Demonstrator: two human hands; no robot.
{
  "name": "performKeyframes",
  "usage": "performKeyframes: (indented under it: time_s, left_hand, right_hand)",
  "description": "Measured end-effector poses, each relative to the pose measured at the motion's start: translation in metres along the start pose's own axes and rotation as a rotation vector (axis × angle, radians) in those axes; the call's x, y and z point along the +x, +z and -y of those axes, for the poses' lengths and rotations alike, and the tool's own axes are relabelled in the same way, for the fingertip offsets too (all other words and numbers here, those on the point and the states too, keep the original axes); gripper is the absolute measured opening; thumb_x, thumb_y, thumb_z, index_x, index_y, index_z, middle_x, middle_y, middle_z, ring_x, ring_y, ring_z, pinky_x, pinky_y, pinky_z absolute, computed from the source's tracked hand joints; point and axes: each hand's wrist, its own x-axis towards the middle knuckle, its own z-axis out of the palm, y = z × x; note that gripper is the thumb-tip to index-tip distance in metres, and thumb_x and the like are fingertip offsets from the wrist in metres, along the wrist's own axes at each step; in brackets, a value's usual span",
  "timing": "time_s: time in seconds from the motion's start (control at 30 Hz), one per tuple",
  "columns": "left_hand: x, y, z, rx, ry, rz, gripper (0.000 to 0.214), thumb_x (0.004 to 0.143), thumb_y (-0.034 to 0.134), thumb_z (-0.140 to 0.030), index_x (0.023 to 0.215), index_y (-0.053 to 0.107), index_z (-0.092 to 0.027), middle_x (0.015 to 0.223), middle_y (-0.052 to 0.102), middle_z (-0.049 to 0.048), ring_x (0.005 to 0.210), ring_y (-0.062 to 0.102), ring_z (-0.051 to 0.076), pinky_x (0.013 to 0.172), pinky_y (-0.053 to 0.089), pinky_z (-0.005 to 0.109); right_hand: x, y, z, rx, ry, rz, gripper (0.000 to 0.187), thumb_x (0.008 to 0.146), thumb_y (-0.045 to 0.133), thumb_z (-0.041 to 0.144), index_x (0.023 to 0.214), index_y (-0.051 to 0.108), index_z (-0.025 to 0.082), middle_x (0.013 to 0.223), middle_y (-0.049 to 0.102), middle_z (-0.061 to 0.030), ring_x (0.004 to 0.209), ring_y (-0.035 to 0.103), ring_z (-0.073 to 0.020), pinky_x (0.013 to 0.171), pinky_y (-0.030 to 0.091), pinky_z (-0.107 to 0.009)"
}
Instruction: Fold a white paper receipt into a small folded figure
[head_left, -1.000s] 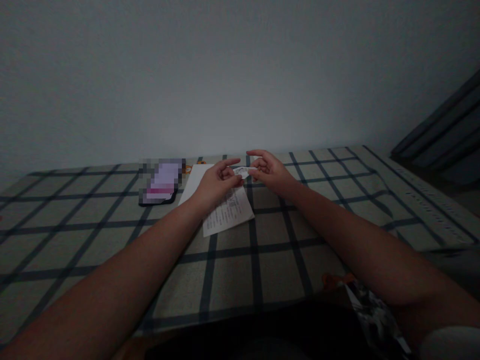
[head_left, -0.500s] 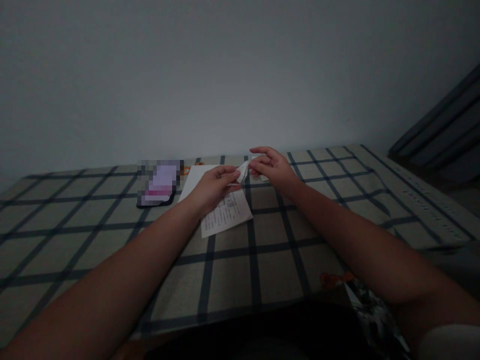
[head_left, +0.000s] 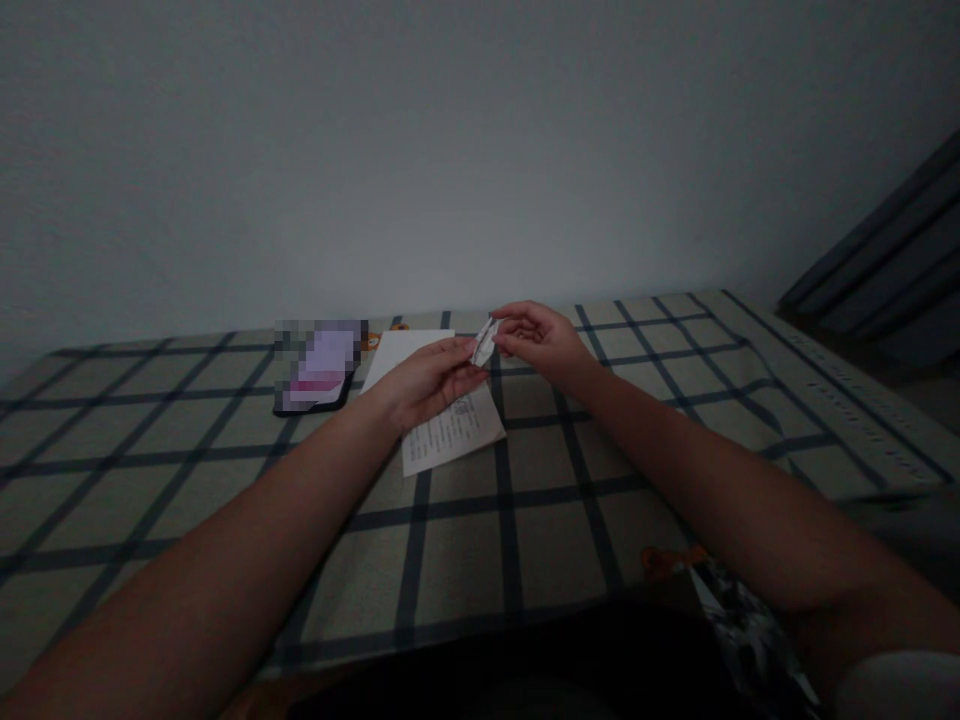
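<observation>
A small folded piece of white paper is held up between my two hands. The thumb and fingers of my left hand pinch its left end. From the right, the thumb and fingertips of my right hand close on its other edge. Beneath my left hand lies a printed sheet with lines of small text, its upper part covered by the hand. A blank white sheet lies behind it, partly hidden by my left wrist.
To the left a phone with a blurred, lit screen rests on the checked tablecloth. Small orange figures show on the cloth near it. A pale wall rises behind the table, and dark folded fabric hangs at the right.
My right hand has moved slightly down and left, its fingers curling in more. The folded paper now looks more compact and tilts upward between my hands.
</observation>
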Motion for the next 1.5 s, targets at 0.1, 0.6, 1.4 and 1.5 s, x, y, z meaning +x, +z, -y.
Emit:
performKeyframes:
  time_s: [0.1, 0.6, 1.4, 1.5]
  left_hand:
    - [0.001, -0.002, 0.001, 0.002, 0.014, 0.004, 0.009, 0.085, 0.064, -0.013, 0.091, 0.071, -0.013, 0.085, 0.071, 0.0051, 0.066, 0.065, 0.007, 0.073, 0.056, 0.016]
    - [-0.002, 0.006, 0.003, 0.051, 0.122, -0.086, 0.014, 0.081, 0.068, -0.011, 0.093, 0.07, -0.018, 0.102, 0.07, 0.0039, 0.081, 0.066, 0.008, 0.08, 0.056, 0.019]
    - [-0.004, 0.002, 0.005, 0.129, 0.079, 0.045, 0.007, 0.079, 0.07, -0.015, 0.086, 0.072, -0.013, 0.093, 0.072, 0.0074, 0.083, 0.066, 0.011, 0.082, 0.055, 0.023]
    - [-0.004, 0.002, 0.005, 0.153, 0.076, 0.028, 0.007, 0.077, 0.073, -0.015, 0.083, 0.073, -0.014, 0.091, 0.073, 0.0063, 0.081, 0.066, 0.01, 0.08, 0.055, 0.021]
  right_hand:
    - [0.0, -0.001, 0.001, -0.15, -0.061, -0.059, 0.036, 0.077, 0.071, 0.034, 0.108, 0.063, 0.018, 0.089, 0.065, -0.0037, 0.078, 0.062, -0.0131, 0.07, 0.052, -0.027]
    - [-0.003, -0.004, 0.013, -0.531, -0.395, -0.078, 0.024, 0.083, 0.067, 0.035, 0.101, 0.069, 0.019, 0.098, 0.064, -0.0076, 0.085, 0.06, -0.0164, 0.064, 0.052, -0.029]
    - [-0.001, -0.005, 0.014, -0.627, -0.532, 0.064, 0.013, 0.088, 0.061, 0.032, 0.084, 0.06, 0.02, 0.088, 0.059, -0.0057, 0.084, 0.054, -0.0174, 0.072, 0.047, -0.033]
    - [-0.001, -0.006, 0.014, -0.654, -0.553, 0.085, 0.012, 0.088, 0.06, 0.032, 0.084, 0.06, 0.02, 0.085, 0.059, -0.0049, 0.082, 0.054, -0.0177, 0.073, 0.046, -0.034]
